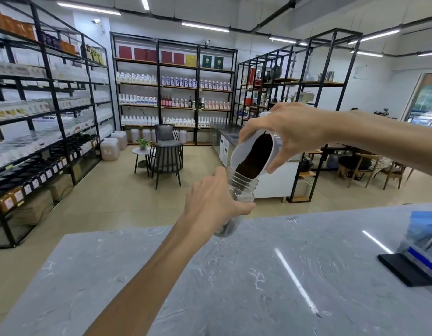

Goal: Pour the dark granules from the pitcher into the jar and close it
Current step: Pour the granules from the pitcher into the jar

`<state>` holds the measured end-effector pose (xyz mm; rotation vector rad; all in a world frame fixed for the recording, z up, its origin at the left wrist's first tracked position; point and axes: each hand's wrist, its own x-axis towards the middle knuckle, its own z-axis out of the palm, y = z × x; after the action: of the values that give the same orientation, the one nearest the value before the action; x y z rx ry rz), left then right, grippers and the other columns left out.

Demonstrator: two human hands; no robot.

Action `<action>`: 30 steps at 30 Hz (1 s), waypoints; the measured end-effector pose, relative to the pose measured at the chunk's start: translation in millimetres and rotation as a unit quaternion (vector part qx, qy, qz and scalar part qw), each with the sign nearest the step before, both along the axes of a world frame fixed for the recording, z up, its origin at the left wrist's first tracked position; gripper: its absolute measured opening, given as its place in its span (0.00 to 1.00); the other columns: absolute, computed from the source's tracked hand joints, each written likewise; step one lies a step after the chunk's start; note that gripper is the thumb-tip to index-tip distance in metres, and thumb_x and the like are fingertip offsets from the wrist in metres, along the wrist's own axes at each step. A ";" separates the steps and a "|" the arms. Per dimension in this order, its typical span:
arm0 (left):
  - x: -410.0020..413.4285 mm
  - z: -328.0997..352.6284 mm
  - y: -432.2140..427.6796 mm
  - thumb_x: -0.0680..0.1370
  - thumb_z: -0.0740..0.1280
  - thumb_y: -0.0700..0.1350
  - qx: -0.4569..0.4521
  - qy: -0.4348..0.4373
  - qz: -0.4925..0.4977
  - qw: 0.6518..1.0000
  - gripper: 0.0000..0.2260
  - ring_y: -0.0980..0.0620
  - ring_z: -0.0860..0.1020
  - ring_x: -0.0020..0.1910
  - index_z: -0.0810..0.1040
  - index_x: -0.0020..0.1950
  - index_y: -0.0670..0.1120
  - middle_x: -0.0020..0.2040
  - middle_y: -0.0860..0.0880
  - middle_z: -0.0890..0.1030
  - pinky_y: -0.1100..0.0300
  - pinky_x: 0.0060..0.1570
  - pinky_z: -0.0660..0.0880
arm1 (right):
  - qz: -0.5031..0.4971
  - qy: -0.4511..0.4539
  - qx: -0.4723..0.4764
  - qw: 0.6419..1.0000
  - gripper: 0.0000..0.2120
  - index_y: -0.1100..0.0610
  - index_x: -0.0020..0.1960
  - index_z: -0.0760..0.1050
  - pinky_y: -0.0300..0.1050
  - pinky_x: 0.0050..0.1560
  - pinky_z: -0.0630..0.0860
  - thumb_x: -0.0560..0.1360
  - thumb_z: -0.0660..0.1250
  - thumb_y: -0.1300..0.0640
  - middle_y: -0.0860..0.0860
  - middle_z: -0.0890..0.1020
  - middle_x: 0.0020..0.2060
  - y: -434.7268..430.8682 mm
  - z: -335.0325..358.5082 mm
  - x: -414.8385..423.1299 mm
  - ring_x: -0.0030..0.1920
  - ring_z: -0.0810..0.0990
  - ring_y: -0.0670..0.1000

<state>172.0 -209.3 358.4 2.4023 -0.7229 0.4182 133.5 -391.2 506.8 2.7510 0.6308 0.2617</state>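
My left hand (216,202) grips a clear plastic jar (242,187) at the far edge of the grey marble counter (234,275), its open mouth facing up. My right hand (292,132) holds a white pitcher (241,154) tilted steeply down over that mouth. Dark granules (256,156) slide along the pitcher's inside to its lip, which sits right at the jar's rim. Some dark material shows at the jar's bottom, mostly hidden by my left hand. No jar lid is in view.
A flat black object (406,269) lies at the counter's right, beside blue and white packets (423,234). Beyond the counter are shop shelves (173,93) of bottles, a small round table (143,151) and dark chairs (165,156) on a tiled floor.
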 end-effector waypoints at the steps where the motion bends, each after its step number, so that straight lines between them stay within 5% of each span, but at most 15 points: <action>1: 0.4 0.3 -0.2 0.66 0.72 0.67 -0.001 -0.002 0.000 1.000 0.27 0.55 0.65 0.33 0.67 0.52 0.50 0.37 0.57 0.70 0.62 0.28 0.57 | -0.001 0.000 -0.002 1.000 0.38 0.38 0.67 0.65 0.54 0.61 0.71 0.62 0.79 0.38 0.39 0.79 0.60 0.0 0.4 0.2 0.54 0.74 0.43; 11: 4.6 5.6 -3.6 0.66 0.73 0.67 -0.002 -0.010 -0.003 1.000 0.29 0.48 0.72 0.40 0.71 0.56 0.50 0.44 0.53 0.79 0.55 0.35 0.65 | 0.002 -0.038 -0.027 0.999 0.40 0.37 0.67 0.63 0.44 0.59 0.58 0.62 0.79 0.37 0.38 0.77 0.62 -4.1 2.0 7.0 0.52 0.67 0.38; 22: 7.8 10.9 -4.8 0.65 0.73 0.68 0.018 -0.033 0.004 0.999 0.30 0.47 0.75 0.41 0.70 0.55 0.50 0.43 0.53 0.78 0.56 0.33 0.64 | -0.010 -0.025 -0.007 1.000 0.40 0.37 0.67 0.63 0.54 0.65 0.65 0.62 0.79 0.36 0.37 0.77 0.63 -5.2 4.3 6.5 0.58 0.70 0.38; 30: 9.0 9.6 -4.8 0.65 0.73 0.68 0.016 -0.035 0.003 0.999 0.30 0.49 0.75 0.40 0.70 0.54 0.49 0.42 0.53 0.77 0.58 0.31 0.63 | 0.003 -0.038 -0.018 0.999 0.40 0.39 0.68 0.64 0.48 0.62 0.62 0.61 0.79 0.38 0.38 0.77 0.63 -4.6 2.7 7.7 0.57 0.71 0.40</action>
<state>181.0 -214.1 368.0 2.4310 -0.7595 0.4990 141.2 -395.9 509.5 2.6920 0.6187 0.3513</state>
